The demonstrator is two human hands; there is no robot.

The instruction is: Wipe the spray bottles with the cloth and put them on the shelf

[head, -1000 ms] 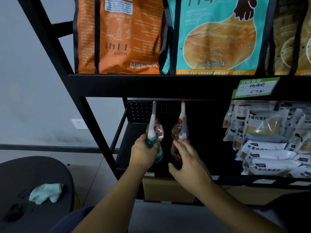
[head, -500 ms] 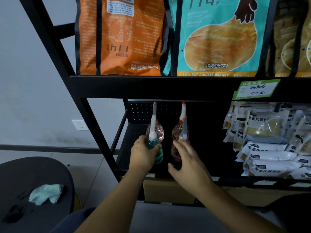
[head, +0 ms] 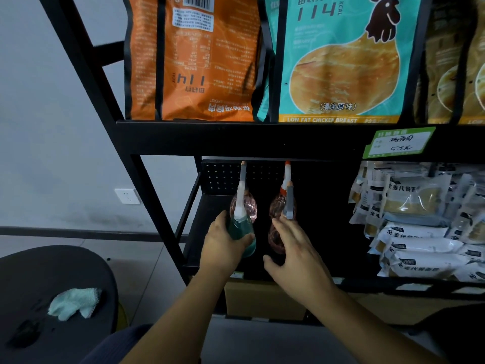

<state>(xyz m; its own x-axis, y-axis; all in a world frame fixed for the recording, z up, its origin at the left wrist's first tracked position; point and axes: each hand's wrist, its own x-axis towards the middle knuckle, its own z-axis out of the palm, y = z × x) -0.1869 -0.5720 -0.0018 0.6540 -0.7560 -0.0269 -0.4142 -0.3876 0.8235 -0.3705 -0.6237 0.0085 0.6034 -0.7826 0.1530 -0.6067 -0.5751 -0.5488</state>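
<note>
Head view is showing the left hand point(head: 223, 245) gripping a green spray bottle point(head: 242, 232) on the shelf point(head: 210, 206), crowding pink bottles point(head: 278, 206) behind. Beside it, the right hand point(head: 296, 253) is spreading open fingers against another pink bottle point(head: 275, 236). A cloth point(head: 73, 303) is lying on the dark table point(head: 39, 271), well apart.

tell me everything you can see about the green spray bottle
The green spray bottle has a rounded, see-through teal body and a white neck running up to a grey nozzle with an orange tip. It is upright at the front left of the black lower shelf, gripped round its body by the left hand, before a pink bottle.
</note>
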